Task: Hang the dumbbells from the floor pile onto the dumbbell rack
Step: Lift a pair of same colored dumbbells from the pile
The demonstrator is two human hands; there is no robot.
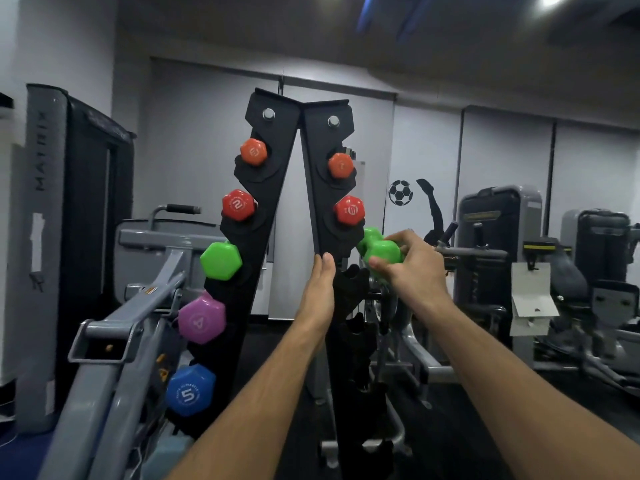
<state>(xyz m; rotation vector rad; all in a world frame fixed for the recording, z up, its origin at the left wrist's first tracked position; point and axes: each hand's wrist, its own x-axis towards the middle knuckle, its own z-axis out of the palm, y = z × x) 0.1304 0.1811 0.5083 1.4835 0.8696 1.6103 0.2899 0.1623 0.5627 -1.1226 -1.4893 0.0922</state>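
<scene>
The black A-shaped dumbbell rack [277, 188] stands straight ahead. Its left upright carries an orange [254, 151], a red [238, 205], a green [221, 261], a purple [202, 319] and a blue dumbbell [190, 390]. The right upright carries an orange one [341, 165] and a red one [349, 210]. My right hand [412, 263] grips a second green dumbbell [375, 249] at the right upright's third cradle. My left hand [320, 289] lies flat, fingers straight, against the right upright just below. The cradles lower on the right upright hold nothing.
A grey weight machine frame [114, 327] crowds the rack's lower left, with a tall black and grey machine tower [45, 216] behind it. More gym machines [498, 237] stand to the right. The floor is dark, and a pale wall [485, 161] runs behind.
</scene>
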